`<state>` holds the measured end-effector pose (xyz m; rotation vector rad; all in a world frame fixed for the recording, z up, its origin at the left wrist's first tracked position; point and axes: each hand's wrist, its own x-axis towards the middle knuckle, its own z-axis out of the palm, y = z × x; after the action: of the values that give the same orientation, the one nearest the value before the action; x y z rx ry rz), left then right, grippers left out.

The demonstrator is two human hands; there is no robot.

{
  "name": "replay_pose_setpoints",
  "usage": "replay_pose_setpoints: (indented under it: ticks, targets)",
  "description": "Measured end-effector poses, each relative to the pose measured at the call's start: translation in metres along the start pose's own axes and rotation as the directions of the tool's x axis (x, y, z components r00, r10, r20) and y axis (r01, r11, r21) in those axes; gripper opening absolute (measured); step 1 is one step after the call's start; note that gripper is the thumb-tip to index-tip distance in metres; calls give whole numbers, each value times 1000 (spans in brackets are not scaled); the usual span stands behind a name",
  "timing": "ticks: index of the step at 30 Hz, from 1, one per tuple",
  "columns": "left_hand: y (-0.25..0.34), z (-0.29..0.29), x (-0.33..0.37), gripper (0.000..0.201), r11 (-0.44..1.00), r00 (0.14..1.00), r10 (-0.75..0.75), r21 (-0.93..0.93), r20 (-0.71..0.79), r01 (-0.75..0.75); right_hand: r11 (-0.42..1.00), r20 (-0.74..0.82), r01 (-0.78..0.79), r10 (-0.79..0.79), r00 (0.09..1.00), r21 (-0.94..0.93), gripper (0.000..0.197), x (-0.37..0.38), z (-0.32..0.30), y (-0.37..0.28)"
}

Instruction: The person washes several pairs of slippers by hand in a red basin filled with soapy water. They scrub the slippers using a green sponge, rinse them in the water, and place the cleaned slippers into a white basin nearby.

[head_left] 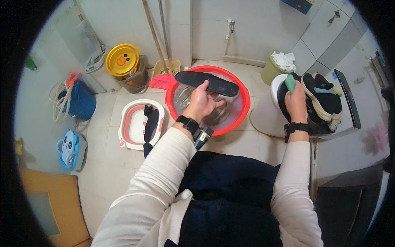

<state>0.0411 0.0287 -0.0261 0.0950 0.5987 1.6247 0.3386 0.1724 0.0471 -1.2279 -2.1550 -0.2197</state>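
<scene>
Left hand (199, 103): black insole (221, 86) is pinched by fingers above red basin (246, 99)
Right hand (295, 106): green block (290, 83) is gripped
Insole step: apparently being cleaned
Next move: steady support probably needed

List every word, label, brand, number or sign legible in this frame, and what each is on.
No text can be read in this frame.
Yellow lid: cartoon face, no readable words.
Pink-and-white basin: red marks inside, too small to read.
Dark box at the top edge: blurred pattern, nothing legible.
Black insole in the left hand: no readable print.
</scene>
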Motion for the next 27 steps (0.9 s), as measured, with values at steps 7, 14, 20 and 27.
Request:
replay_pose_setpoints:
  ticks: [7, 14, 20, 27]
  targets:
    - [-16, 10, -1, 44, 986, 975, 165, -43, 148, -160, 806, 50, 25, -68, 996, 591, 59, -39, 46, -152]
    - [-31, 11, -18, 58, 994, 965, 103, -46, 243, -95, 814, 52, 76, -130, 990, 576, 60, -53, 78, -208]
    - [-22, 11, -22, 62, 995, 943, 79, 25, 324, -92, 789, 56, -87, 67, 996, 608, 60, -32, 99, -212]
    - [1, 8, -25, 52, 996, 949, 70, -71, 307, -51, 770, -24, 404, -452, 892, 494, 57, -35, 76, -222]
